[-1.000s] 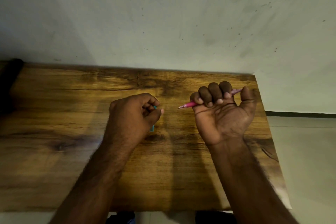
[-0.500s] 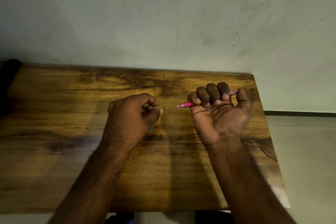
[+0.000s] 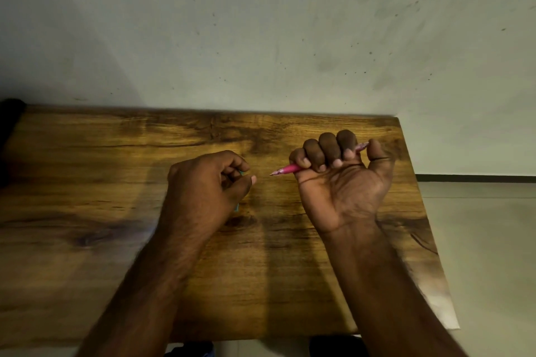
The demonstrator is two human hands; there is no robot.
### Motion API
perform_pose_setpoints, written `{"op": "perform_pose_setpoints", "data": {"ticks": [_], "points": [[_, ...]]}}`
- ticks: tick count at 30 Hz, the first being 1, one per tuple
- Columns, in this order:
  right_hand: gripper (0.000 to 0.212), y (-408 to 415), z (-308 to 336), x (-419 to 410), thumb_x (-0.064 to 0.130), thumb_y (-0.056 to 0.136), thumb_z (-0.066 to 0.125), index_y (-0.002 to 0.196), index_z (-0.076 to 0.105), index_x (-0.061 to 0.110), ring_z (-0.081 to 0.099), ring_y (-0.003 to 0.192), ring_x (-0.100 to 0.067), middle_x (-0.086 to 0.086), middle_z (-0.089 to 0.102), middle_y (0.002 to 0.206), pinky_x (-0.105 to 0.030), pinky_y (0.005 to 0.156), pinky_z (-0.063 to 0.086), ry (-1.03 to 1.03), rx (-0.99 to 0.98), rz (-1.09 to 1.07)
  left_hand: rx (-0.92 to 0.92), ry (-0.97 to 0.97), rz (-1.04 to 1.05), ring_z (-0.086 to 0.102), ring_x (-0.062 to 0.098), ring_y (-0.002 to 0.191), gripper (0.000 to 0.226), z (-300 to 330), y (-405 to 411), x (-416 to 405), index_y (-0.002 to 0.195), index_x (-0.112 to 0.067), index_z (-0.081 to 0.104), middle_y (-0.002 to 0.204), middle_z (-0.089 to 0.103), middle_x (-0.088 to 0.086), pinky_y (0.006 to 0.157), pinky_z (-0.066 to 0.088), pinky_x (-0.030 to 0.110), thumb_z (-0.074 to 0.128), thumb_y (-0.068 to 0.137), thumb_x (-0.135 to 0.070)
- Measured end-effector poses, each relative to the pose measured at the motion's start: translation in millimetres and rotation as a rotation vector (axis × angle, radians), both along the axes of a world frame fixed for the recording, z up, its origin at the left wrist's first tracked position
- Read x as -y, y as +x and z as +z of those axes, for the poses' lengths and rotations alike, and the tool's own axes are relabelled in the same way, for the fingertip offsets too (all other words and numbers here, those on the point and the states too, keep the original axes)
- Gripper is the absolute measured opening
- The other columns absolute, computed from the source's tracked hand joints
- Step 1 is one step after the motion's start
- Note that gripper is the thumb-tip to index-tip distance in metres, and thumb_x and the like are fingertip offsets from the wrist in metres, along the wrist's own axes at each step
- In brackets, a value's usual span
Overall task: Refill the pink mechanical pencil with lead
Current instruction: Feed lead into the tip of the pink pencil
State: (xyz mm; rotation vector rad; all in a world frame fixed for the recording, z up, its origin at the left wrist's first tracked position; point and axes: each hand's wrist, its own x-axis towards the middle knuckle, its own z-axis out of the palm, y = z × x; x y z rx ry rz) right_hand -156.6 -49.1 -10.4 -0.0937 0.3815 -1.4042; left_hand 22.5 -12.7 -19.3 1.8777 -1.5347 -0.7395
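My right hand [image 3: 340, 180] is turned palm up above the right part of the wooden table, fingers curled round the pink mechanical pencil [image 3: 285, 169]. The pencil's tip points left and its back end sticks out beside my thumb. My left hand [image 3: 207, 182] hovers a short way to the left of the tip, fingers curled round a small teal object [image 3: 237, 206], most of it hidden in the fist. Only slivers of teal show at the fingers and below the palm. No lead is visible.
The wooden table [image 3: 116, 240] stands against a pale, speckled wall [image 3: 261, 38]. Its right edge borders a light floor [image 3: 487, 240]. A dark object [image 3: 8, 136] sits at the table's far left end.
Both hands have held nearly still; the pencil tip and my left hand stay a small gap apart.
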Motion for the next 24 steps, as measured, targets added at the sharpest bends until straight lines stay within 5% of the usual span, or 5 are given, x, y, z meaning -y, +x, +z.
{"op": "perform_pose_setpoints", "data": {"ticks": [6,10,17,20,24], "points": [[0.049,1.6,5.0,0.7,0.046,0.098,0.026,0.063,0.039,0.013,0.022,0.057,-0.017,-0.001,0.026,0.056,-0.035,0.059,0.025,-0.125,-0.168,0.076,0.007,0.002,0.003,0.066,-0.004,0.074,0.018,0.8,-0.5,0.6,0.094,-0.031,0.076,0.076,0.07,-0.018,0.082,0.061,0.039,0.08,0.08,-0.041],[0.041,0.2,15.2,4.9,0.044,0.087,0.041,0.062,0.044,0.011,0.028,0.054,-0.019,-0.002,0.032,0.054,-0.036,0.056,0.026,-0.289,-0.557,0.095,-0.001,-0.002,0.008,0.066,-0.005,0.073,0.015,-0.2,1.9,0.3,0.091,-0.032,0.076,0.074,0.071,-0.019,0.082,0.061,0.04,0.082,0.08,-0.04],[0.039,4.9,15.1,0.6,0.044,0.088,0.035,0.058,0.052,0.025,0.026,0.057,-0.029,0.006,0.041,0.057,-0.048,0.058,0.021,-0.412,-0.97,0.134,-0.025,-0.001,0.011,0.065,-0.007,0.08,0.012,0.4,2.2,0.0,0.09,-0.034,0.075,0.073,0.069,-0.019,0.082,0.061,0.04,0.082,0.081,-0.037],[0.044,9.1,14.5,-1.4,0.045,0.091,0.034,0.061,0.051,0.017,0.025,0.058,-0.029,0.004,0.042,0.057,-0.045,0.059,0.022,-0.398,-0.918,0.176,-0.042,0.01,0.019,0.065,-0.006,0.077,0.016,-0.8,3.4,-0.5,0.093,-0.035,0.074,0.078,0.07,-0.021,0.087,0.059,0.048,0.081,0.08,-0.042],[0.048,7.7,13.8,-0.2,0.039,0.094,0.033,0.059,0.048,0.011,0.027,0.054,-0.02,0.0,0.036,0.054,-0.037,0.056,0.024,-0.31,-0.635,0.156,-0.033,0.015,0.035,0.065,-0.005,0.075,0.015,-1.6,2.5,0.3,0.092,-0.033,0.075,0.075,0.07,-0.019,0.084,0.061,0.042,0.083,0.08,-0.039]]}}
